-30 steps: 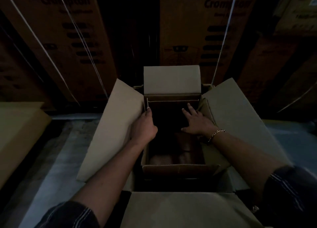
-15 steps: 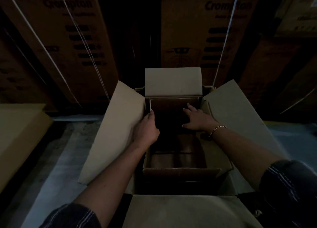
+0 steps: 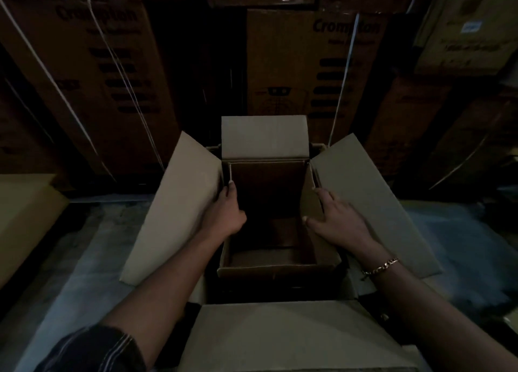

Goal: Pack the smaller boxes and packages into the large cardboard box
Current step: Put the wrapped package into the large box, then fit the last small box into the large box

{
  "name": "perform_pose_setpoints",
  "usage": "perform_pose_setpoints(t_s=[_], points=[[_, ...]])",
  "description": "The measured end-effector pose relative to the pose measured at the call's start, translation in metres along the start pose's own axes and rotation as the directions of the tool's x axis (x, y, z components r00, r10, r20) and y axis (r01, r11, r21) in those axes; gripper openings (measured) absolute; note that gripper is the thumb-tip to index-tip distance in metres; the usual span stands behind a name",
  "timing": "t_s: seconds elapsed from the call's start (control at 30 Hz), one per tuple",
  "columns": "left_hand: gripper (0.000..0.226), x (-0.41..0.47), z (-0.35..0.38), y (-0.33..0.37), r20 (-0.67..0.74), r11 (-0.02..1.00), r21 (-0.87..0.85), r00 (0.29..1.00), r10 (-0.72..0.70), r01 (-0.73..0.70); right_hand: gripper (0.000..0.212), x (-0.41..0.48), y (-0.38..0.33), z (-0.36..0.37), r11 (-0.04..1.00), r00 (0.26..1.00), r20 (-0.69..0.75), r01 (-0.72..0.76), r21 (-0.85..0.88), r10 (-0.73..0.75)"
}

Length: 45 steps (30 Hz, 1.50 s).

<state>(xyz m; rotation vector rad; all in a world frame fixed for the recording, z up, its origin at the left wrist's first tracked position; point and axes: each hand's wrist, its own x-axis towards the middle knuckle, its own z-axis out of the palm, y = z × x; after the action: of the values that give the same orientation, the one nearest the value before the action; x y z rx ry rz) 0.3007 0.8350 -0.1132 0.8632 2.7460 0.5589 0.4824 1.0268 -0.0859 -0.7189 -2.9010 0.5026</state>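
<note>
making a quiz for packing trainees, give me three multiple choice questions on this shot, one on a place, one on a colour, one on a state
1. Where is the left hand?
A) on the floor
B) at the left wall of the inner box
C) on a strapped carton

2. What colour is the bracelet on the right wrist?
A) black
B) red
C) gold

3. How do the fingers of the right hand lie?
A) straight, flat on cardboard
B) balled in a fist
C) round a package

Answers:
1 B: its fingertips lie along that wall, inside the large cardboard box.
2 C: the chain glints gold.
3 A: they are spread flat on the inner box's right side and hold nothing.
</note>
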Motion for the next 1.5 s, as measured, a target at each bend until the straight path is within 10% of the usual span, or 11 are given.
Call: perform_pose_setpoints(t_s=[0.47,0.83,1.27,1.5], points=[[0.076,-0.064,-0.023,-0.004,-0.104,0.977,0.158,0.982,0.160,-0.142,0.031,-0.031,-0.001,-0.016,0.986,0.977,-0.211,0.073,0.151,-0.040],[0.067,-0.146,-0.112,-0.025,-0.473,0.965,0.189,0.844,0.253,-0.184,0.052,-0.017,-0.057,-0.045,0.936,0.943,-0.224,0.292,0.194,-0.248],[0.074,-0.279,-0.250,-0.272,-0.720,0.970,0.108,0.690,-0.076,0.220,0.045,-0.010,-0.337,-0.067,0.786,0.730,-0.293,0.585,-0.199,-0.618],[0.071,-0.383,-0.313,-0.429,-0.756,0.896,0.062,0.607,-0.245,0.439,0.045,0.001,-0.524,0.002,0.715,0.688,-0.205,0.689,-0.117,-0.696]])
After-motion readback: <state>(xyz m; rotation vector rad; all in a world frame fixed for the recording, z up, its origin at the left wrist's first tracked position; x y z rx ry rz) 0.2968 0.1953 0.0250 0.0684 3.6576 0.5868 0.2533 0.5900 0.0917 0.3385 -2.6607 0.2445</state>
